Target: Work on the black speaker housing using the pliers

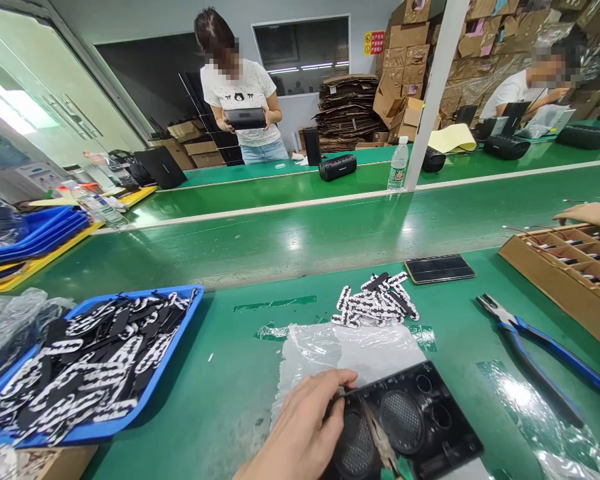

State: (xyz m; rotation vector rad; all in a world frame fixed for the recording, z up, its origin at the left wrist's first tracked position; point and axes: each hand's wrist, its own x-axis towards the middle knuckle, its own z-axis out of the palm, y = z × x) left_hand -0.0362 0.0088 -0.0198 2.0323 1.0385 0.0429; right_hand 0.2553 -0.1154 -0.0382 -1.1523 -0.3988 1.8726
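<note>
My left hand [303,427] grips the left edge of a black plastic speaker panel [420,417] with two round mesh grilles. The panel lies on a clear plastic bag [350,350] on the green bench. My right hand [593,217] reaches in from the right edge, over the far rim of a cardboard box [545,273] whose compartments hold small wired parts. Most of that hand is cut off, so its grasp is not visible. A small pile of black-and-white foam strips [375,303] lies just beyond the bag.
A blue tray [180,333] full of the same strips sits at the left. Blue-handled pliers [540,337] and a phone [439,269] lie to the right. Across the green conveyor [290,233], one person stands holding a black speaker and another sits. A water bottle [399,163] stands by a white post.
</note>
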